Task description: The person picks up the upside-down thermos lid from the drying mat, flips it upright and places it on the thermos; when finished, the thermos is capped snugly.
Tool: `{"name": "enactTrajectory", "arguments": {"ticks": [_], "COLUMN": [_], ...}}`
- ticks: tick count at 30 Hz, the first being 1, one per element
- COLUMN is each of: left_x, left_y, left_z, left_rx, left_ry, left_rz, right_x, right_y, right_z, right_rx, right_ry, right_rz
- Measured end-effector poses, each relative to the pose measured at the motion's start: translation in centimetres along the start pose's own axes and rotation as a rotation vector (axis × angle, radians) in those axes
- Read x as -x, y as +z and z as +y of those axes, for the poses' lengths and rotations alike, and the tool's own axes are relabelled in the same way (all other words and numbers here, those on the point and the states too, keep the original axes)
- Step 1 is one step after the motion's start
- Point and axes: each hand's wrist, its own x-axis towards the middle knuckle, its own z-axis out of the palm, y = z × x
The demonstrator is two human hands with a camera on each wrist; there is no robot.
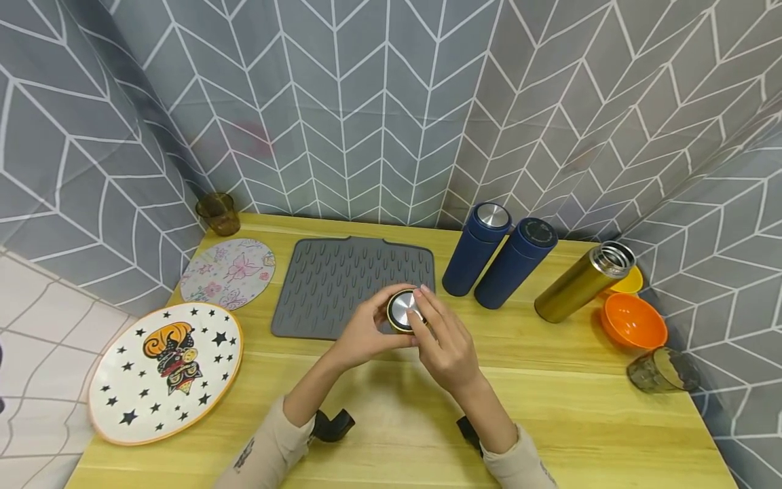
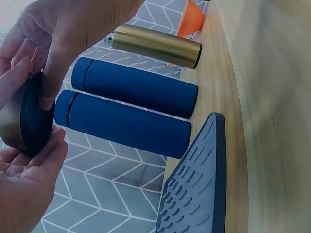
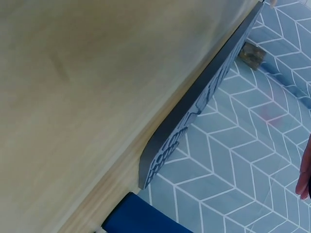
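Observation:
Both hands hold a gold bottle lid (image 1: 402, 310) with a shiny silver top, raised over the front edge of the grey mat. My left hand (image 1: 364, 334) curves around the lid's left side, fingers behind and thumb in front. With its fingertips on the silver top and far rim, my right hand (image 1: 450, 348) grips the lid from the right. The left wrist view shows the lid's dark underside (image 2: 36, 119), with a thumb pressed to its edge. A gold bottle (image 1: 571, 285) stands at the right, its steel mouth uncovered.
Two navy bottles (image 1: 469, 261) stand behind my right hand. A grey drying mat (image 1: 318, 285) lies mid-table. Orange (image 1: 632, 320) and yellow bowls and a dark glass (image 1: 660, 372) sit far right. On the left are a star-patterned plate (image 1: 201, 333), a round butterfly mat (image 1: 210, 268) and a brown glass (image 1: 218, 216).

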Motion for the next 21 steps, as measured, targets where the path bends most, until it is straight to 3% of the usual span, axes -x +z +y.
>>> {"name": "enactTrajectory", "arguments": {"ticks": [4, 8, 10, 15, 17, 19, 21], "left_x": [-0.8, -2.1, -2.9, -4.3, -4.6, -4.9, -5.0], "left_y": [0.2, 0.0, -0.2, -0.4, -0.4, -0.3, -0.2], "left_z": [0.1, 0.6, 1.1, 2.1, 2.3, 2.5, 2.6], "left_rx": [-0.025, -0.055, -0.074, -0.096, -0.104, -0.107, -0.107], "left_ry": [0.027, 0.031, 0.019, 0.002, 0.001, -0.002, -0.002], "left_rz": [0.024, 0.067, 0.090, 0.115, 0.118, 0.113, 0.105], "right_x": [0.5, 1.1, 1.4, 1.5, 1.6, 2.0, 2.6], "right_y": [-0.5, -1.8, -2.8, -6.4, -7.9, -9.1, -9.8], "right_z": [0.2, 0.9, 1.8, 6.1, 8.3, 10.5, 12.6], "right_rx": [-0.025, -0.030, -0.010, 0.069, 0.103, 0.129, 0.135], "right_ry": [0.111, 0.363, 0.522, 1.025, 1.216, 1.364, 1.474], "right_rz": [-0.044, -0.045, 0.027, 0.367, 0.466, 0.500, 0.476]}}
